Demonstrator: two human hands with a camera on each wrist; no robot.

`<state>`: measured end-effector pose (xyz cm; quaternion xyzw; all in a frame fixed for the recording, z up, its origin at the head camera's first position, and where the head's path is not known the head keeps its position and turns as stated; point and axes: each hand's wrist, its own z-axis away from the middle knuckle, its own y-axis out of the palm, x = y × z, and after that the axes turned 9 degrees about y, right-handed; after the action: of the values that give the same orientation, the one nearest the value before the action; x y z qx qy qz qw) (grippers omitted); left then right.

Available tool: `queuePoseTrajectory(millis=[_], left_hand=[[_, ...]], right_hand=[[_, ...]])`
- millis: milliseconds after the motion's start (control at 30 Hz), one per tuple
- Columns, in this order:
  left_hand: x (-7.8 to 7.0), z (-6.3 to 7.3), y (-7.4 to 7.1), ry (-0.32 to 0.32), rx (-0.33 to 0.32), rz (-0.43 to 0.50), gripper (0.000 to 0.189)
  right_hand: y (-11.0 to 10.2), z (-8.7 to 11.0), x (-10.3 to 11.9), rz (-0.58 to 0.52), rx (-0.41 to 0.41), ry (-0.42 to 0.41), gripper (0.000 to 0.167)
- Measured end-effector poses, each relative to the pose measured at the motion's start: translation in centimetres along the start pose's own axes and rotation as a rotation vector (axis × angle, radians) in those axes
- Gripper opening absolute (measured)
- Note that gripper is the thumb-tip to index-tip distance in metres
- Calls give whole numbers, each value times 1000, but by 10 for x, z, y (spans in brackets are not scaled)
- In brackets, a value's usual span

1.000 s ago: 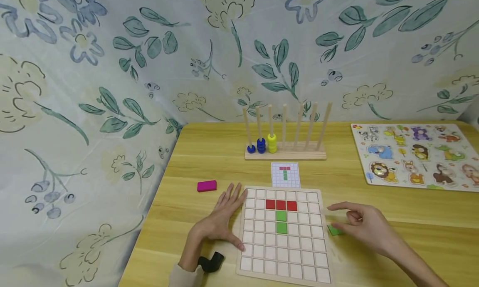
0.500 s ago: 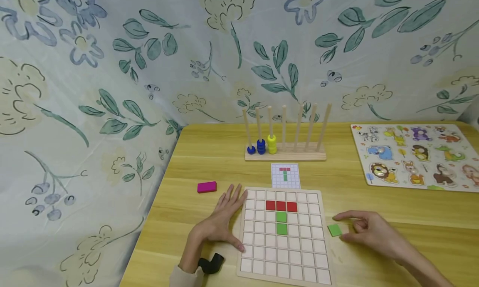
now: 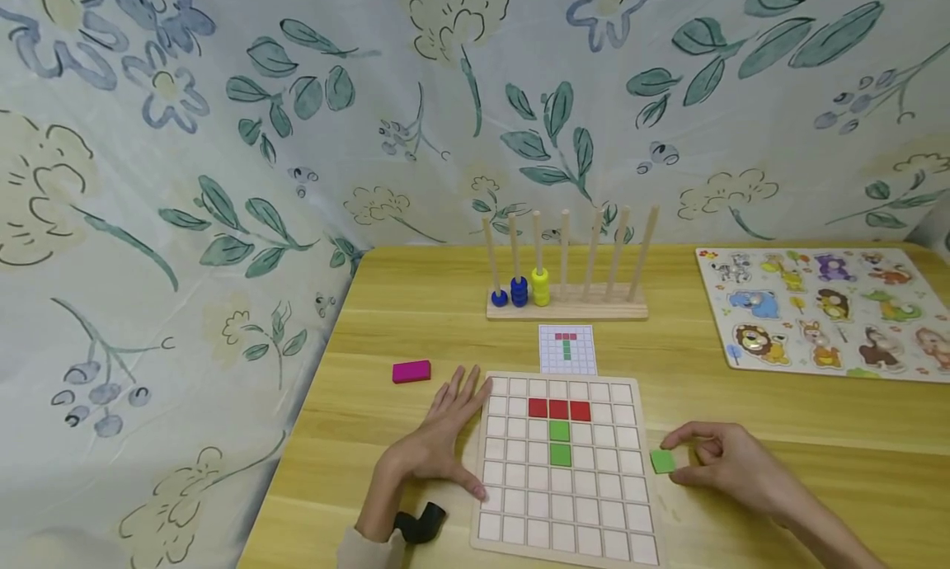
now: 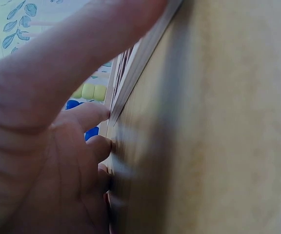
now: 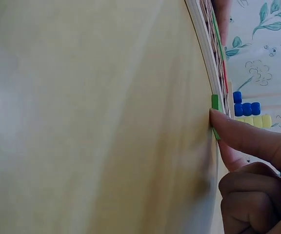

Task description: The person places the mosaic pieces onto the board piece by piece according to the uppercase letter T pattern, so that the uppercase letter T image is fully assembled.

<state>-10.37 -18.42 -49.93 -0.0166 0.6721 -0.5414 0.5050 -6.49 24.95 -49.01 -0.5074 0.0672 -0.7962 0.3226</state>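
On the table lies a wooden grid board [image 3: 585, 480], holding a row of red square tiles [image 3: 559, 409] and two green tiles [image 3: 560, 443] below its middle. My left hand [image 3: 426, 445] is spread flat at the board's left edge, with the thumb and fingertips touching the frame. Just right of the board, my right hand [image 3: 731, 462] pinches a loose green square tile [image 3: 662, 462] between thumb and index finger. The thumb [image 5: 248, 134] shows against that tile in the right wrist view; the other fingers are curled in.
A pattern card [image 3: 567, 350] lies behind the board, and a peg stand [image 3: 567, 304] with blue and yellow beads stands farther back. An animal puzzle [image 3: 831, 313] is at the far right. A magenta block [image 3: 411, 372] and a black curved piece [image 3: 421, 523] lie left.
My right thumb and index finger have drawn off the loose green tile, then closed in on its edges. The tile has turned slightly. My left hand stays put.
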Motion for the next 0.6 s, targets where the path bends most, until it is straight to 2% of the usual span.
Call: queuePoseTrajectory(millis=[267, 400, 500, 600], left_hand=[[-1, 1, 0, -1, 1, 9, 151], [1, 1, 1, 3, 0, 10, 151], [1, 1, 1, 7, -4, 13, 151], [0, 2, 0, 3, 1, 10, 151]], right_hand=[[7, 1, 2, 68, -75, 23, 40], [7, 2, 4, 128, -154, 42, 37], [8, 2, 8, 156, -229, 19, 37], [10, 4, 14, 131, -261, -12, 38]])
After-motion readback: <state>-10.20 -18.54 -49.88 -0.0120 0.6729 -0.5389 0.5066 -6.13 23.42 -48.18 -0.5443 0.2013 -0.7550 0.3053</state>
